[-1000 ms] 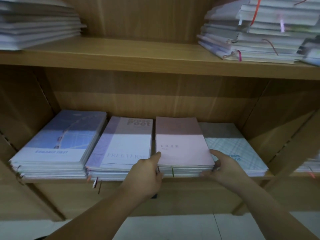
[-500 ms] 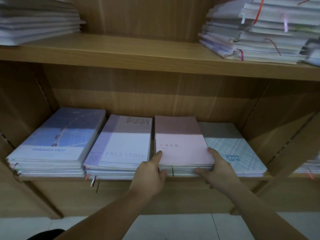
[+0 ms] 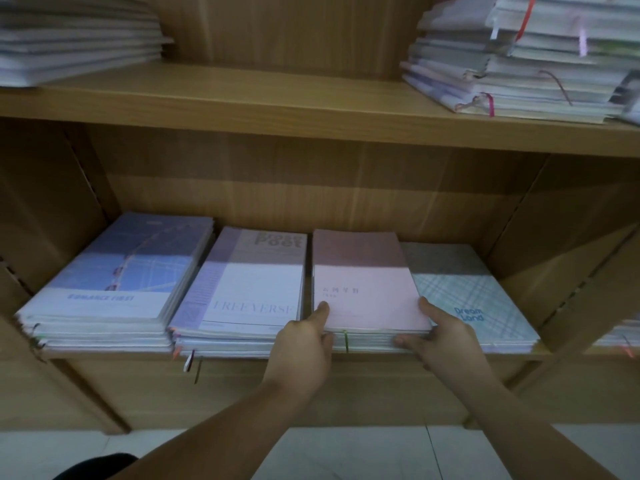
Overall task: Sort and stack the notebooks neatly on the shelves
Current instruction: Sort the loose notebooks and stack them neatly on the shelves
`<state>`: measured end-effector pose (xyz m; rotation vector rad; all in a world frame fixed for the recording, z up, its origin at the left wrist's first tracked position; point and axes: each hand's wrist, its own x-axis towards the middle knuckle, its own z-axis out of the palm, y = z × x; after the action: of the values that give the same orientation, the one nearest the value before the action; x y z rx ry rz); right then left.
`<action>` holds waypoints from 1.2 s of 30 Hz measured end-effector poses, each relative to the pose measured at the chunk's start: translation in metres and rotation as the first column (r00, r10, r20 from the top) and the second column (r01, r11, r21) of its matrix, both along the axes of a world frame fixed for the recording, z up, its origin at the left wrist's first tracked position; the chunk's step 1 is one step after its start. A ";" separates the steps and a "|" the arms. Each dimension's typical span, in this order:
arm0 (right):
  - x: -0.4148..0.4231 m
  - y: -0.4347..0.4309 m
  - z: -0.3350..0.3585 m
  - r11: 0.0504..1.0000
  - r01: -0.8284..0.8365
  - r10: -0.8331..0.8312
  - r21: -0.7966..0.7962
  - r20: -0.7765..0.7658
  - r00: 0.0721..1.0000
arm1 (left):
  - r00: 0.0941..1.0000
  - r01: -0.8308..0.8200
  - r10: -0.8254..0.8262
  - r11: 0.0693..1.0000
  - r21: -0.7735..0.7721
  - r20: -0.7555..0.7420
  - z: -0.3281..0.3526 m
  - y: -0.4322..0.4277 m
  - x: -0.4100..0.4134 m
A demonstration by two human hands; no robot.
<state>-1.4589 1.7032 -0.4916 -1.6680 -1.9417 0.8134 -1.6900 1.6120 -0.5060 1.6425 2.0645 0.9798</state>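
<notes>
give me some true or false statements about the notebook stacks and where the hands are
1. The left hand and right hand both grip the pink stack at its front corners, thumbs on top. True.
2. The lower shelf carries three stacks. False: four lie side by side.
3. The Dream Land stack lies left of the pink stack. False: it lies to its right, at the row's end.
4. The right pile on the upper shelf is uneven, with ribbons hanging out. True.
5. A hand touches the blue stack. False: it lies at the far left, untouched.
</notes>
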 end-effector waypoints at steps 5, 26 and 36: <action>0.001 -0.003 0.003 1.000 0.015 -0.016 -0.014 -0.016 1.000 | 1.000 0.004 -0.004 0.999 0.050 -0.001 -0.002 -0.002 -0.002; 0.015 -0.008 0.019 1.000 0.014 -0.014 0.023 -0.029 0.999 | 0.977 0.038 -0.019 0.996 0.086 -0.214 0.008 -0.005 -0.006; 0.010 -0.013 0.026 0.998 0.036 -0.038 0.057 0.043 0.998 | 0.986 0.024 -0.016 0.999 0.047 -0.169 0.017 -0.007 -0.003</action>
<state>-1.4489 1.6900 -0.4659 -1.6972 -1.9393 0.7078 -1.6927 1.6055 -0.4894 1.8241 2.1421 0.9199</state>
